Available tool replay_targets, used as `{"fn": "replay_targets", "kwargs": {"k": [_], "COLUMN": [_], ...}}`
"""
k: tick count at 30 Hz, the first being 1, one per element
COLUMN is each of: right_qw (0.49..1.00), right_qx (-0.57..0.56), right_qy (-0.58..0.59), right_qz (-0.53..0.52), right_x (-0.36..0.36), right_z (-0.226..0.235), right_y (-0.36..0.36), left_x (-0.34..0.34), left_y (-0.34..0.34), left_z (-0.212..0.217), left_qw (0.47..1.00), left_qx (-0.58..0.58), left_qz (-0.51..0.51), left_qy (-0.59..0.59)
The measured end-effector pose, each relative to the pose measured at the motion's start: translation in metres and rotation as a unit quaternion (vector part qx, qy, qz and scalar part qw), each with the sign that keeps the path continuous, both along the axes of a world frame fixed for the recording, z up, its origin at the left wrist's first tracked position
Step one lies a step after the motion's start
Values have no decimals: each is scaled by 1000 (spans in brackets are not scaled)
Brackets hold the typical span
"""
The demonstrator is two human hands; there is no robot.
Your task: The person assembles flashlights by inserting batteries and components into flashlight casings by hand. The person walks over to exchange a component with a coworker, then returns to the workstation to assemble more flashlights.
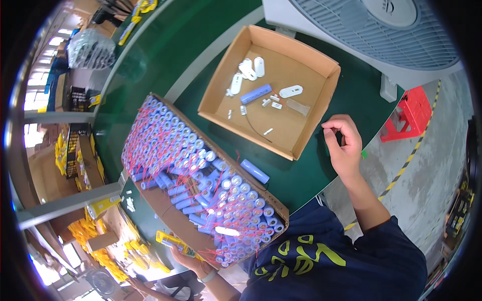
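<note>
My left hand (187, 258), low in the head view beside the box of cells, is closed around a long yellow object (168, 239) with dark markings; its kind is unclear. My right hand (345, 144) is beside the shallow cardboard tray, fingers curled and thumb near the index finger; anything between them is too small to make out. Blue cylindrical battery cells (246, 210) with thin red wires fill much of a cardboard box (173, 213). One loose cell (255, 171) lies beside it. The tray (286, 42) holds a blue cell (256, 94), white oval plastic parts (291, 91) and a clear plastic piece (298, 108).
A large grey fan (371, 30) stands at the far right of the green table (150, 60). A red stool (412, 114) is on the floor to the right. Yellow items (95, 241) cover a neighbouring bench at left, where another person's arm (143, 288) shows.
</note>
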State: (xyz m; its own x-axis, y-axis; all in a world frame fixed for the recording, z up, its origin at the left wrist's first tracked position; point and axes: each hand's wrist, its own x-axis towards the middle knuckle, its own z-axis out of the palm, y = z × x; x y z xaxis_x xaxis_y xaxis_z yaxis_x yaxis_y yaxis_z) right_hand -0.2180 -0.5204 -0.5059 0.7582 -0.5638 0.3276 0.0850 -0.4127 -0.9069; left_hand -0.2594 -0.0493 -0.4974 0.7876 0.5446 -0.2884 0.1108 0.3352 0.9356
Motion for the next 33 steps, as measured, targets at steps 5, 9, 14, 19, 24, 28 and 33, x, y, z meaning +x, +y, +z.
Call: {"fn": "replay_targets", "kwargs": {"k": [5, 9, 14, 19, 24, 28, 33], "right_qw": [1000, 1000, 1000, 998, 998, 997, 997], "right_qx": [1, -11, -1, -46, -55, -81, -77], "right_qy": [-21, 12, -4, 22, 0, 8, 22], "right_qz": [-16, -23, -14, -23, -20, -5, 15], "right_x": [-1, -8, -12, -7, -5, 0, 1], "right_z": [-4, -6, -15, -21, -34, -44, -68], "right_y": [3, 3, -1, 1, -10, -15, -50], "left_x": [1, -4, -3, -8, -5, -9, -5], "left_y": [6, 6, -10, 6, 7, 12, 6], "left_z": [0, -8, 16, 8, 8, 10, 6], "left_qw": [991, 994, 992, 990, 990, 985, 983], "left_qx": [128, 64, 44, 11, -20, -49, -10], "left_qz": [-33, -50, -38, -36, -59, -65, -99], "left_qy": [-24, -68, -109, -134, -125, -153, -154]}}
